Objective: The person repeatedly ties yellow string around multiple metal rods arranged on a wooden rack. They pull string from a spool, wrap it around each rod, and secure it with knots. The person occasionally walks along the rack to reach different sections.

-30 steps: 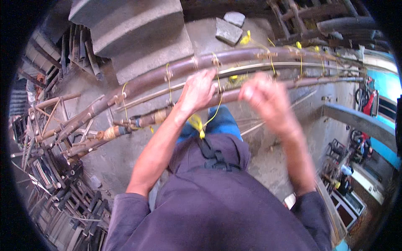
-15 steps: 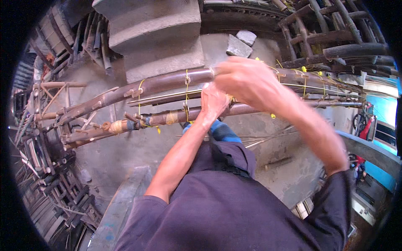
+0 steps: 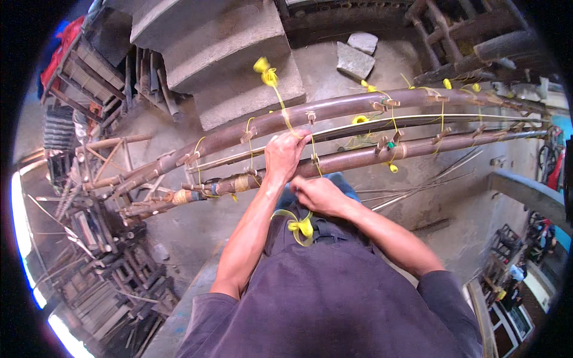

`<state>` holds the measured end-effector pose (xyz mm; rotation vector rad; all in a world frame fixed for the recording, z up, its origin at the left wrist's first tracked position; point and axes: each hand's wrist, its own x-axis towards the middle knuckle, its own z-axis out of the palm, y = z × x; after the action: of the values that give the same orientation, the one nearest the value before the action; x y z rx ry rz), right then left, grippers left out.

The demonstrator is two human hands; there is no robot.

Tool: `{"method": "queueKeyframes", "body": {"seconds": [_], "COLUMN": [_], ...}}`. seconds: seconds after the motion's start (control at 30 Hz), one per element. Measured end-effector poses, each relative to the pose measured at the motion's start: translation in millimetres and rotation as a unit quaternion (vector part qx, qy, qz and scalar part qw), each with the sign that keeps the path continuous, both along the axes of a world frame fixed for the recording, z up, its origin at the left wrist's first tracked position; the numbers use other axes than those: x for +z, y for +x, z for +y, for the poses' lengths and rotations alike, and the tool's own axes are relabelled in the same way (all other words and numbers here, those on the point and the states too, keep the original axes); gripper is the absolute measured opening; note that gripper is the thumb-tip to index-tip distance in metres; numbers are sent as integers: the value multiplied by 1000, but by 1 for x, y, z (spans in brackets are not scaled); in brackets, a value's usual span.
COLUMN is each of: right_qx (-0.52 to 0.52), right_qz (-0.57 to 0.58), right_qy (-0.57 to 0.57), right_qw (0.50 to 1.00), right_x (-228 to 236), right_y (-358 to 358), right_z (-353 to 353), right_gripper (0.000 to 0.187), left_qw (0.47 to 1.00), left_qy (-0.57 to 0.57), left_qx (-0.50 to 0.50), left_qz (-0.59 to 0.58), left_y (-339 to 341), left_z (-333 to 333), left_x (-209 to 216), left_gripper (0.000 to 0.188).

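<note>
Two long brown poles, a far pole point(image 3: 346, 106) and a near pole point(image 3: 352, 157), run across in front of me with wooden pegs along them. Between them lie thin dark slats point(image 3: 364, 127). My left hand point(image 3: 283, 156) is closed on a yellow strip point(image 3: 283, 108) that stretches over the far pole to a knotted yellow bundle point(image 3: 267, 73). My right hand point(image 3: 319, 196) is curled near my waist, just on my side of the near pole; what its fingers hold is hidden. Close below it, a second yellow bundle point(image 3: 302, 228) rests against my clothes.
Concrete steps point(image 3: 239, 59) rise beyond the poles, with pale stone blocks point(image 3: 356, 58) beside them. Stacked wooden frames point(image 3: 98, 298) stand at the left. Thin rods point(image 3: 418, 186) lie on the floor to the right. More yellow ties point(image 3: 443, 116) join the poles.
My right hand has come down from the far pole to my waist. My left hand is now farther left along the poles. The yellow bundles by my hands have come into sight.
</note>
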<state>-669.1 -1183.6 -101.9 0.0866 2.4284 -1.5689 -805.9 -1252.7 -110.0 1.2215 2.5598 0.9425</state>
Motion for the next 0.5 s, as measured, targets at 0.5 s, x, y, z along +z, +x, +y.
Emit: {"method": "queueKeyframes", "body": {"seconds": [0.5], "right_qx": [-166], "right_qz": [66], "right_qy": [120], "right_qw": [977], "right_x": [10], "right_y": [69], "right_z": [9], "right_gripper": [38], "left_qw": [959], "left_qy": [-202], "left_qx": [-159], "left_qz": [-122], "left_y": [-140], "left_z": [80], "left_x": [13], "left_gripper": [57]}}
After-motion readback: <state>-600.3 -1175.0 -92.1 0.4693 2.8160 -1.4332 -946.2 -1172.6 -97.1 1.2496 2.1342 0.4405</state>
